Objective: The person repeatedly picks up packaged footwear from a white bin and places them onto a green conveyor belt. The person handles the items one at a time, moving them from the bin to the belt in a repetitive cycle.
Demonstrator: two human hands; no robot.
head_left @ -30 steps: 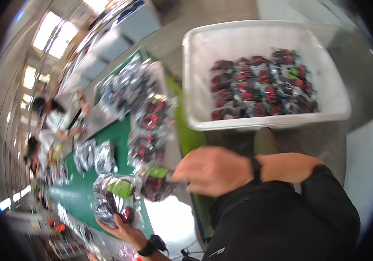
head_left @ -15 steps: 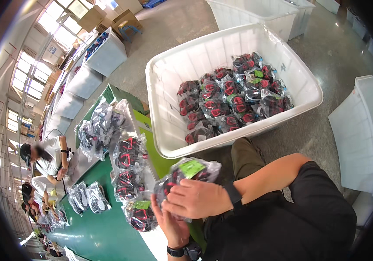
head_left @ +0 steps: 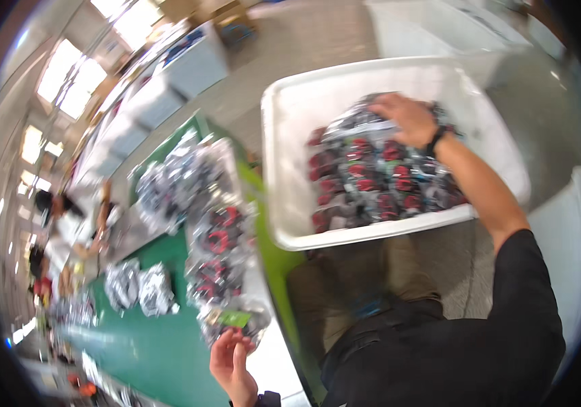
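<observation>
Under bright windows (head_left: 79, 78), a long green table (head_left: 145, 346) runs down the workshop, with a worker in a white shirt (head_left: 77, 220) along its far edge. Clear bags of dark goods (head_left: 176, 180) are heaped near one end; two more bags (head_left: 157, 290) lie out on the tabletop, and red-and-black bundles (head_left: 216, 241) line the edge by the person in black (head_left: 439, 359). At that row's end, beside a bag with a green label (head_left: 236, 319), the left hand (head_left: 235, 365) has fingers curled, thumb apart; whether it touches the plastic I can't tell. Next to the table is a big white tub (head_left: 271, 169), rows of red-and-black bags (head_left: 360, 169) inside. Toward its far edge, on or just over these, sits a silvery bag (head_left: 360, 123) under the right hand (head_left: 409, 121), palm down; blur hides whether it grips.
</observation>
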